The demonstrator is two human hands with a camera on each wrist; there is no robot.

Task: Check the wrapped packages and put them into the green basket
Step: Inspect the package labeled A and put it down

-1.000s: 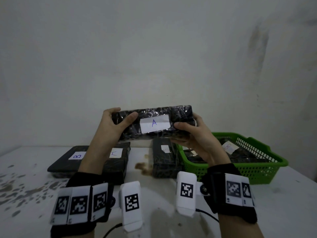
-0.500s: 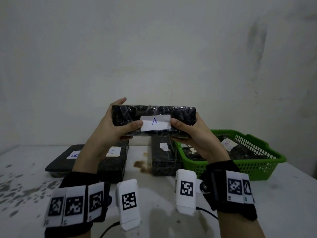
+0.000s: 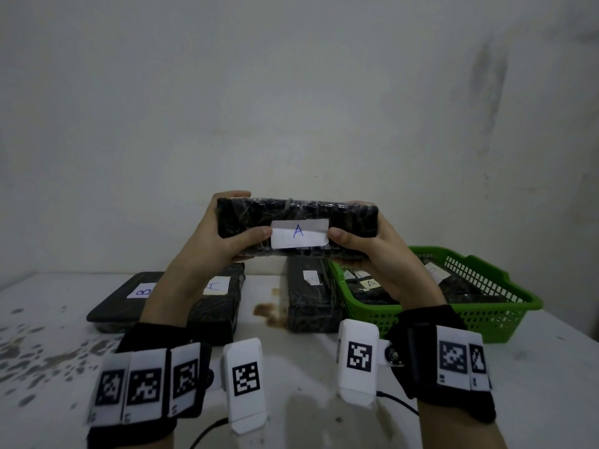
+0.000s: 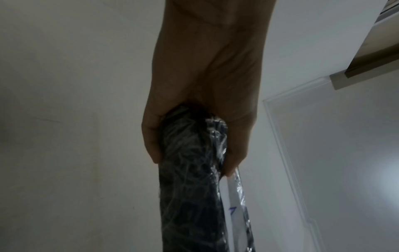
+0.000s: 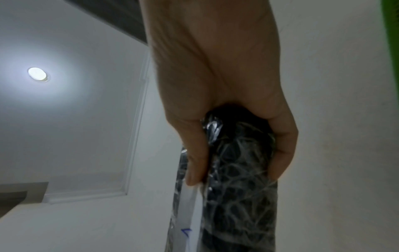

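A black plastic-wrapped package [image 3: 350, 218] with a white label marked A is held up in the air above the table, its label facing me. My left hand [image 3: 220, 234] grips its left end, thumb on the front beside the label. My right hand [image 3: 372, 251] grips its right end the same way. Both wrist views look up along each hand: the left hand [image 4: 194, 136] and the right hand [image 5: 233, 145] each have fingers curled round the package [image 4: 192, 196] [image 5: 237, 196]. The green basket [image 3: 486, 315] stands at the right and holds several wrapped packages.
On the white table [image 3: 291, 367], a flat dark package labelled B [image 3: 126, 299] lies at the left beside one labelled A [image 3: 220, 306]. Another wrapped package [image 3: 311, 299] lies just left of the basket, next to a brown stain [image 3: 265, 311]. A plain wall stands close behind.
Both hands have lifted the package labelled A a little higher and tipped it more upright, bringing its label square to me. The thumbs have shifted closer to the label.
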